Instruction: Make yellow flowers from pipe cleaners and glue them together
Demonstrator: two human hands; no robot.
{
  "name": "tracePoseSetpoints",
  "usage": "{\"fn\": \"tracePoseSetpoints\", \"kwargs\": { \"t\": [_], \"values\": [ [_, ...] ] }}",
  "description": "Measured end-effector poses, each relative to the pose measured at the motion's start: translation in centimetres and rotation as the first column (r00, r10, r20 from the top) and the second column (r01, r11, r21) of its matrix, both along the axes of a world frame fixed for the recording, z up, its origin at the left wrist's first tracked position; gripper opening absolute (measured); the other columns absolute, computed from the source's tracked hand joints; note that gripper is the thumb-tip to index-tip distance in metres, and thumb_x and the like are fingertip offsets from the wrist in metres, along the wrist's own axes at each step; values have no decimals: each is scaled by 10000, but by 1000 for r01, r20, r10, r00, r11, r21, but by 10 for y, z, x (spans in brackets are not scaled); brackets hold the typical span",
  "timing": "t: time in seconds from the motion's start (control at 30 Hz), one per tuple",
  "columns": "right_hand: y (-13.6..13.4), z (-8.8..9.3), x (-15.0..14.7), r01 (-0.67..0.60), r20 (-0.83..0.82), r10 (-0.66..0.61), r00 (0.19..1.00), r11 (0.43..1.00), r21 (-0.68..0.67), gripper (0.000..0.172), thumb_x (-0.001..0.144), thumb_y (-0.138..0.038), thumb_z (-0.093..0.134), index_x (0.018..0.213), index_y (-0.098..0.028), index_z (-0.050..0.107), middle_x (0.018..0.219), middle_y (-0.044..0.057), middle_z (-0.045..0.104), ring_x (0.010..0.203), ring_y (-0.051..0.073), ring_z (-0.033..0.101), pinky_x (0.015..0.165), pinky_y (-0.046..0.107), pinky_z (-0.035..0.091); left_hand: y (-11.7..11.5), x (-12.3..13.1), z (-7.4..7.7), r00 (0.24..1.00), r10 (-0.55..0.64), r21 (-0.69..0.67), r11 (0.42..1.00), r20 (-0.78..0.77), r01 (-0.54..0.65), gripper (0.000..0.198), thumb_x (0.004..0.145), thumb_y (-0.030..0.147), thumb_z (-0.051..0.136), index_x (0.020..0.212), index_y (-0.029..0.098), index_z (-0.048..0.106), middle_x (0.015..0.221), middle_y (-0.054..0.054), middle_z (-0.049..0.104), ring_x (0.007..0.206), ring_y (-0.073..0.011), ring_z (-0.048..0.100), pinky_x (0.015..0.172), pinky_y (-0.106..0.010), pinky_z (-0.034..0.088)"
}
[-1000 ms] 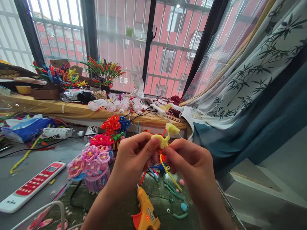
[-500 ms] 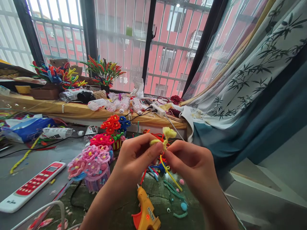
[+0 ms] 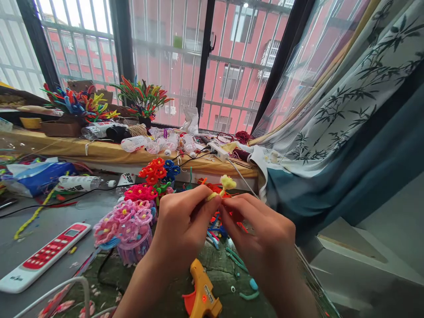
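A fuzzy yellow pipe cleaner [image 3: 228, 182], bunched into a small flower-like head at its top, stands above my fingertips at the middle of the view. My left hand [image 3: 185, 221] pinches its stem between thumb and index finger. From the other side, my right hand [image 3: 263, 234] pinches the same stem just below, with the fingertips of both hands almost touching. The fingers hide the exact grip. Below my hands lies a yellow hot glue gun [image 3: 206, 293] with a lit red light. Red and blue pipe cleaner pieces [image 3: 220, 230] lie behind my hands.
Pink pipe cleaner flowers [image 3: 130, 221] in a purple pot stand left of my hands, with red flowers [image 3: 154, 171] behind. A white remote control [image 3: 46, 256] lies at left. Plastic bottles [image 3: 134, 144] and a power strip [image 3: 217, 152] crowd the sill. A curtain [image 3: 347, 185] hangs at right.
The yellow head has dipped and shifted slightly left. My right hand has turned and closed in on the stem. The yellow strand that hung below my fingers no longer shows.
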State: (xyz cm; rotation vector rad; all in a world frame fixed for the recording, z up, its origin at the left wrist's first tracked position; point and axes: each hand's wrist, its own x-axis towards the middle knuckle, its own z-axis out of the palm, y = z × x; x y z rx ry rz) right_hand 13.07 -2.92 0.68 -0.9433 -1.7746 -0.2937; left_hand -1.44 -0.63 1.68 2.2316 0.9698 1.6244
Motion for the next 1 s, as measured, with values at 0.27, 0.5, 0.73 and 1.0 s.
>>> {"fn": "tracePoseSetpoints", "kwargs": {
  "t": [0.27, 0.5, 0.73, 1.0],
  "values": [
    [-5, 6, -3, -53, -111, 37, 993, 989, -138, 133, 844, -77, 650, 732, -140, 684, 631, -33, 616, 540, 79, 549, 552, 187, 417, 2, 0, -1, 998, 21, 41, 999, -61, -19, 297, 913, 183, 573, 619, 139, 592, 501, 84, 402, 451, -51, 349, 470, -199, 274],
    [-3, 6, 4, -93, -102, 68, 992, 961, -261, 87, 878, -113, 659, 831, -154, 719, 698, -26, 686, 569, 83, 598, 566, 173, 452, 2, -1, 4, 996, 47, -33, 998, -81, -50, 325, 898, 206, 546, 585, 135, 596, 454, 82, 387, 417, -53, 344, 446, -203, 266],
    [-3, 1, -1, 69, 48, -65, 997, 994, -88, 168, 936, -150, 603, 812, -135, 716, 737, 32, 697, 585, 148, 622, 564, 265, 424, 6, 1, 2, 995, 66, -75, 995, -80, -72, 340, 901, 237, 525, 576, 150, 570, 449, 77, 403, 416, -61, 354, 445, -212, 263],
    [-3, 2, -2, -19, -36, 14, 999, 988, -152, 206, 920, -109, 592, 751, -134, 706, 683, 18, 668, 568, 125, 576, 562, 251, 419, 3, 0, 3, 986, 119, 72, 991, -119, -111, 325, 883, 158, 557, 558, 140, 543, 470, 95, 332, 422, -42, 305, 449, -198, 243]
  ]
}}
